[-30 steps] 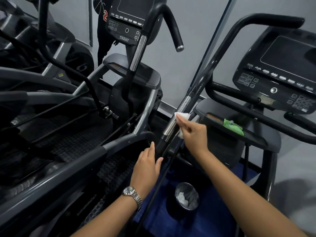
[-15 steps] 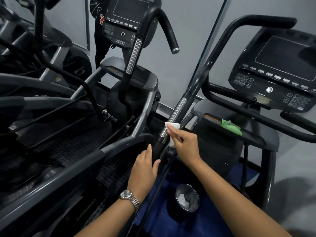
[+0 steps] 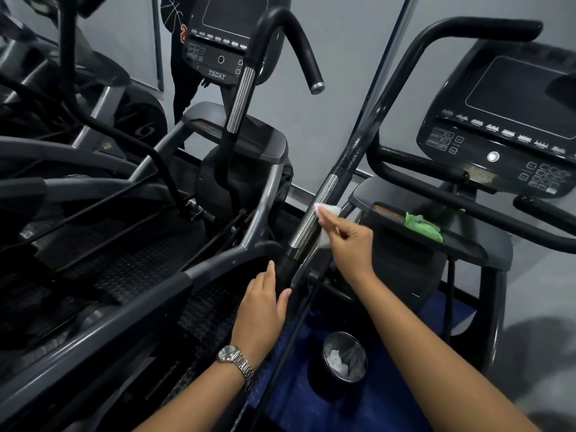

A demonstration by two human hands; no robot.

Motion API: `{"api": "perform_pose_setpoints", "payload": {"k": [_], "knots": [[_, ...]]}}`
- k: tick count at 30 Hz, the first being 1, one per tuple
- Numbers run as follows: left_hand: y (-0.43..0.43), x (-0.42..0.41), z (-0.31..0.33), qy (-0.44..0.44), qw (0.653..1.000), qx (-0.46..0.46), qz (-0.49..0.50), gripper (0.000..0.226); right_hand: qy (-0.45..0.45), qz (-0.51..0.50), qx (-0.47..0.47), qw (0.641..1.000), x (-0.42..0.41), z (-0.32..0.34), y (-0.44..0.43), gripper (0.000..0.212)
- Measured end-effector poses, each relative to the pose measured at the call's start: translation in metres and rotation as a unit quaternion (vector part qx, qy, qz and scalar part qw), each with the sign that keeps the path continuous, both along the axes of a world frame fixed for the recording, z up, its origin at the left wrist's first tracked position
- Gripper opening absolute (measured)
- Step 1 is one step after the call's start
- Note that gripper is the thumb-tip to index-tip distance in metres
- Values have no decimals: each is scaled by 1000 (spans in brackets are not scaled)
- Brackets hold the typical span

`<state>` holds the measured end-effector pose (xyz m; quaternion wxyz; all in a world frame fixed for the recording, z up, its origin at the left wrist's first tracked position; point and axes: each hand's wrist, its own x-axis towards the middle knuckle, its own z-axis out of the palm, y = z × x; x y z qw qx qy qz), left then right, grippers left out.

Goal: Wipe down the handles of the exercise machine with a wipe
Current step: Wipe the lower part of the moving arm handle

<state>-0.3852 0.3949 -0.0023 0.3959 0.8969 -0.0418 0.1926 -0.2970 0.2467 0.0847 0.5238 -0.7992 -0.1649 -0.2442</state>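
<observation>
Head view. The right hand [image 3: 350,241] reaches forward from the lower right, wrist raised, thumb and forefinger pinching a white wipe [image 3: 327,210] and pressing it against the chrome section [image 3: 314,210] of the long slanted handle [image 3: 371,120] of the exercise machine. The wipe sits about midway along the chrome, on its right side; part of it hangs below the fingers. The left hand [image 3: 260,307] lies lower, fingers straight and together, thumb spread, resting flat against the black lower sleeve [image 3: 285,266] of the same handle; it grips nothing. A metal wristwatch [image 3: 235,360] is on the left wrist.

Surroundings: to the right, the machine's console [image 3: 511,126] and, beneath it, a dark tray [image 3: 436,244] carrying a green packet [image 3: 424,226] near its middle. On the blue floor mat [image 3: 389,400] between the forearms stands a small black bin [image 3: 343,360] with white crumpled wipes inside. To the left a mirror shows a second console [image 3: 224,42], a chrome-banded handle [image 3: 241,98] and a dark-clothed figure [image 3: 180,57]. A thin black rod [image 3: 296,322] crosses in front of the bin, beside the left hand.
</observation>
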Motion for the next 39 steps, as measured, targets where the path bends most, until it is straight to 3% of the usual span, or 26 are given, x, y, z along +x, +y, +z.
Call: {"api": "perform_pose_setpoints", "payload": {"k": [8, 12, 19, 25, 30, 35, 39], "knots": [[0, -1, 1, -3, 1000, -1, 1, 63, 10, 21, 20, 1000, -11, -15, 7, 29], [-1, -1, 1, 2, 1000, 0, 3, 63, -11, -23, 68, 997, 5, 3, 5, 29], [-1, -1, 0, 3, 1000, -3, 2, 63, 9, 12, 7, 1000, -6, -3, 5, 28], [0, 1, 0, 0, 1000, -20, -7, 66, 0, -37, 39, 999, 15, 20, 0, 27], [-3, 16, 13, -35, 999, -24, -6, 64, 10, 22, -49, 998, -3, 1, -3, 29], [-12, 45, 35, -93, 994, -54, -5, 58, 2, -9, 25, 1000, 27, 36, -12, 27], [-21, 56, 41, -117, 989, -82, -19, 57, 3, 10, -3, 1000, 16, 26, -8, 28]]}}
